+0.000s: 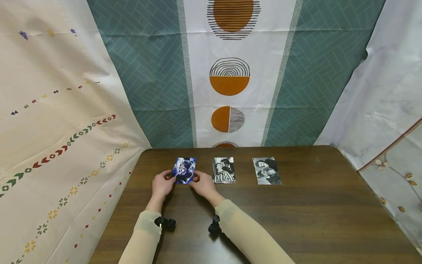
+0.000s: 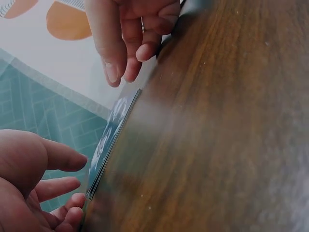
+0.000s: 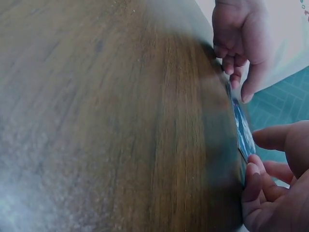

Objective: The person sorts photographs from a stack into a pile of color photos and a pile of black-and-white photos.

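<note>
A thin stack of photo cards [image 1: 184, 169] lies near the far edge of the wooden table, with a blue-and-white picture on top. My left hand [image 1: 162, 184] is at its left side, the thumb by the lower left corner. On the opposite side is my right hand [image 1: 202, 183], its thumb by the lower right corner. The left wrist view shows several layers along the edge of the stack [image 2: 110, 140], with relaxed left fingers [image 2: 58, 186] beside one end. In the right wrist view, the right fingertips [image 3: 253, 166] are right at the stack's near end.
To the right lie a black-and-white photo card with a striped garment [image 1: 224, 170] and another black-and-white photo card [image 1: 267, 171], in a row with the stack. Patterned cloth [image 1: 227, 73] hangs behind the brown table [image 1: 296, 220], and light cloth hangs at both sides.
</note>
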